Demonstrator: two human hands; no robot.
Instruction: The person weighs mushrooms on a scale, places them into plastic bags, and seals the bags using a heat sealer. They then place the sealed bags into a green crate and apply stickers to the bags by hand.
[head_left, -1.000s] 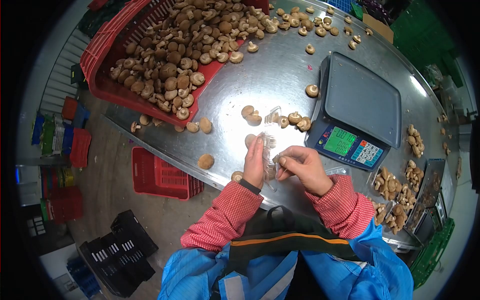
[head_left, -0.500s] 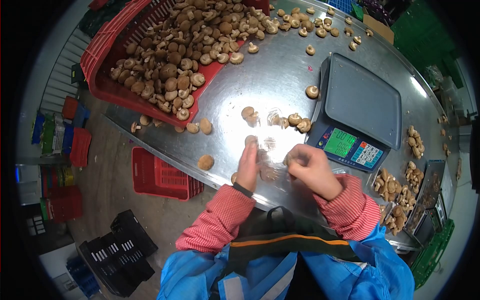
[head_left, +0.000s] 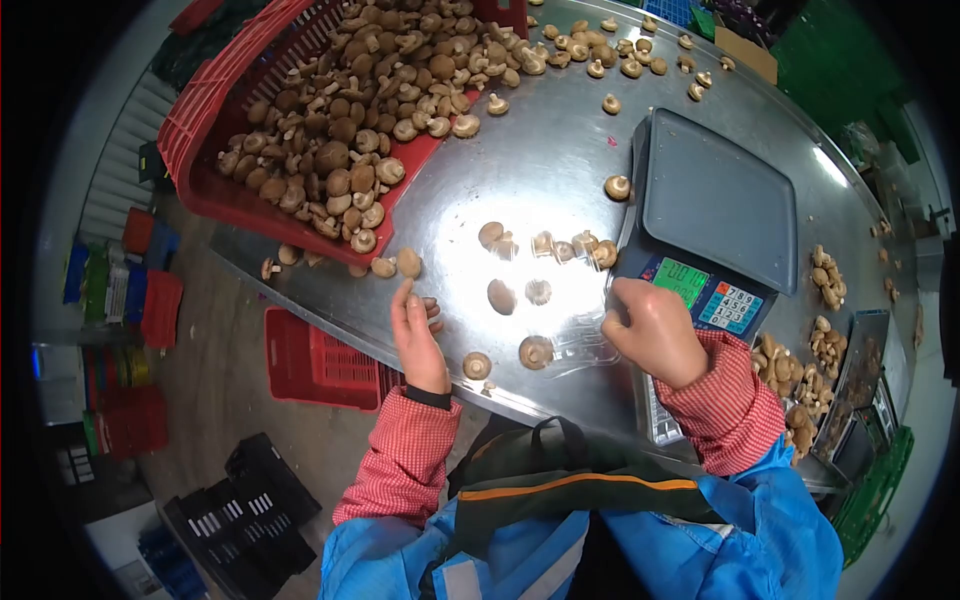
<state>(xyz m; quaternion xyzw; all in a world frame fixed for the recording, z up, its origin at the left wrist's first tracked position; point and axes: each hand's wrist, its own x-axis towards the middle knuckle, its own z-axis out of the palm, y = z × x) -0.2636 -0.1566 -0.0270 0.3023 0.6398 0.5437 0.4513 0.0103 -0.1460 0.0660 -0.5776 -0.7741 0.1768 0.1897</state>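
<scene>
A clear plastic punnet (head_left: 590, 346) lies low over the steel table in front of me, hard to see in the glare. My right hand (head_left: 655, 328) is closed, its fingers pinching the punnet's right edge. Through and around the plastic show shiitake mushrooms, among them one brown cap (head_left: 501, 296) and one stem-up mushroom (head_left: 536, 352). My left hand (head_left: 420, 338) is held over the table's near edge with fingers stretched out and nothing in it. Its fingertips are just below a loose mushroom (head_left: 409, 263). Another mushroom (head_left: 477, 366) sits to its right.
A red crate (head_left: 205, 195) heaped with shiitake lies tipped at the upper left. On the right stands a grey digital scale (head_left: 722, 200) with a lit display. Loose mushrooms (head_left: 600, 50) dot the far side, and mushroom piles (head_left: 785, 375) lie right of the scale.
My left hand has left the punnet and moved left, its fingers now apart. My right hand has shifted slightly right, keeping the punnet's edge. The scale's reading now shows a minus sign.
</scene>
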